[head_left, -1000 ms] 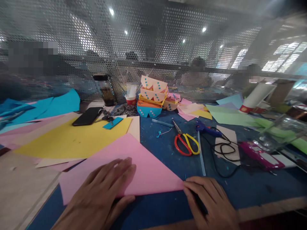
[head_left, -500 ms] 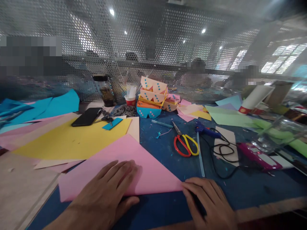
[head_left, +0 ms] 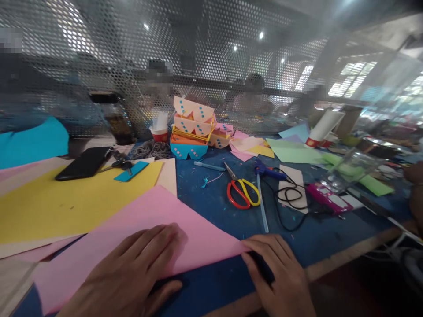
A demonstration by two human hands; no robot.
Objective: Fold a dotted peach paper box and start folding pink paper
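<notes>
A folded sheet of pink paper lies on the blue tabletop in front of me, its peak pointing away. My left hand rests flat on the paper, fingers stretched out together and thumb apart near the folded edge. At the sheet's right corner, my right hand pinches the tip between thumb and fingers. Scissors with one red and one yellow handle lie beyond the paper, blades pointing away. Yellow paper lies to the left, partly under the pink sheet.
A blue glue gun with a black cord and a glue stick lie right of the scissors. Behind stand stacked paper crafts, a paper cup and a jar. A phone and keys lie left.
My view has turned to the right, so the things on the table appear shifted left. Both hands keep their places on the pink paper.
</notes>
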